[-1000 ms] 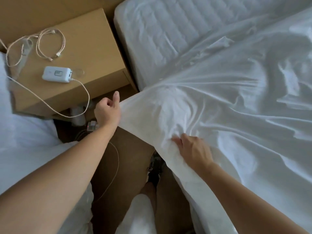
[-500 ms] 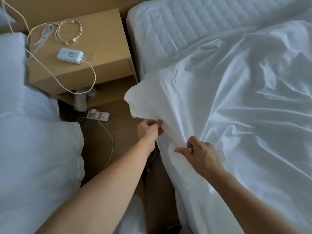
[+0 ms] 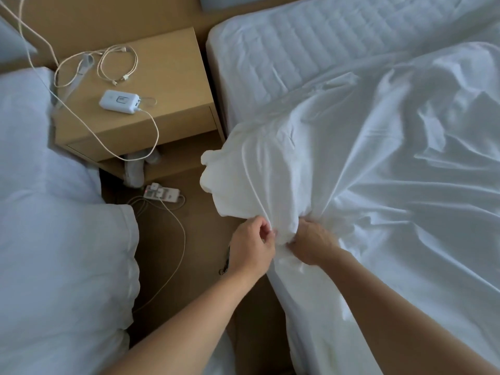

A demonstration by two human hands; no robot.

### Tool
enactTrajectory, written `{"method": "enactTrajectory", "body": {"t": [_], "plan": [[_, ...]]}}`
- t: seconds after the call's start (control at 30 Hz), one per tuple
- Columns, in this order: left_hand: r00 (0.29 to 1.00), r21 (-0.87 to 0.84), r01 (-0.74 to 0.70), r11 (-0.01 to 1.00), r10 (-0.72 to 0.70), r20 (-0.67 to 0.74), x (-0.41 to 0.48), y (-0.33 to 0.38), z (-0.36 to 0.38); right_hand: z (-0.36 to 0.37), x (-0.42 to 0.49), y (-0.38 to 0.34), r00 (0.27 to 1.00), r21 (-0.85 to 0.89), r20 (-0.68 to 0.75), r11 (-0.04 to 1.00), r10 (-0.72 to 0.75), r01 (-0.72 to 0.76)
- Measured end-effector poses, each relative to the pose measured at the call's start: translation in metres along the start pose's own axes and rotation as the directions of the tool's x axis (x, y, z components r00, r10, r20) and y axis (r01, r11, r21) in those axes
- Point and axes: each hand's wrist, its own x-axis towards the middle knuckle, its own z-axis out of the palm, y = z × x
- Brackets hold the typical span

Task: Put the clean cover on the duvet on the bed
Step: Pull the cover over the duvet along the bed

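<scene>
A white duvet cover [image 3: 378,171] lies crumpled across the right-hand bed, over a quilted mattress [image 3: 297,44]. One corner of the cover [image 3: 238,180] bulges out past the bed's left edge, above the floor. My left hand [image 3: 251,247] pinches the fabric just below that corner. My right hand [image 3: 313,244] grips a bunch of the same fabric right beside it, the two hands almost touching. A white duvet [image 3: 54,226] lies heaped on the left-hand bed.
A wooden nightstand [image 3: 167,77] stands between the beds with a white power bank [image 3: 120,101] and coiled cables [image 3: 116,63] on top. A power strip [image 3: 162,193] and cords lie on the brown floor in the narrow gap between the beds.
My left hand has let go of the cover's far corner and come down to the fabric beside my right hand. The corner has bunched up and the two hands have closed together.
</scene>
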Motion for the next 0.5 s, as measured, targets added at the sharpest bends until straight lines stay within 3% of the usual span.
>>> {"method": "enactTrajectory", "body": {"t": [0.07,0.13,0.17,0.2,0.23,0.27,0.3,0.33,0.4,0.43,0.5], "plan": [[0.999,0.050,-0.027,0.998,0.025,0.039,0.018,-0.005,-0.008,-0.035,0.006,-0.007,0.964,0.000,0.266,1.000,-0.002,0.002],[0.987,0.027,-0.003,1.000,-0.001,0.163,0.036,-0.007,-0.011,-0.075,0.013,-0.017,0.935,0.156,0.355,0.986,-0.001,-0.058],[0.971,0.017,0.008,1.000,-0.012,0.238,0.042,-0.007,-0.010,-0.094,0.018,-0.025,0.971,0.260,0.239,0.963,-0.002,-0.062],[0.950,0.012,0.006,1.000,-0.009,0.311,0.046,-0.006,-0.007,-0.110,0.026,-0.034,0.999,0.341,0.009,0.939,0.036,-0.037],[0.924,-0.001,-0.002,1.000,0.002,0.381,0.049,-0.005,-0.004,-0.121,0.037,-0.047,0.958,0.365,-0.278,0.930,0.069,0.039],[0.893,-0.021,-0.004,1.000,0.013,0.449,0.052,-0.003,-0.002,-0.129,0.050,-0.062,0.867,0.287,-0.497,0.949,0.031,0.130],[0.860,-0.040,-0.007,0.999,0.027,0.509,0.057,-0.003,-0.002,-0.134,0.062,-0.079,0.801,0.129,-0.594,0.976,-0.067,0.178],[0.826,-0.045,-0.010,0.999,0.033,0.563,0.066,-0.004,-0.005,-0.136,0.077,-0.093,0.796,-0.051,-0.576,0.980,-0.188,0.194],[0.775,-0.056,-0.003,0.998,0.038,0.630,0.092,-0.014,-0.023,-0.130,0.110,-0.109,0.892,-0.310,-0.362,0.937,-0.272,0.160],[0.804,-0.070,0.010,0.997,0.033,0.593,0.110,-0.022,-0.037,-0.123,0.126,-0.108,0.935,-0.365,-0.273,0.924,-0.224,0.115],[0.952,-0.096,0.120,0.988,-0.087,0.295,0.152,-0.045,-0.065,-0.107,0.151,-0.096,0.972,-0.337,-0.215,0.941,-0.098,0.021]]}}
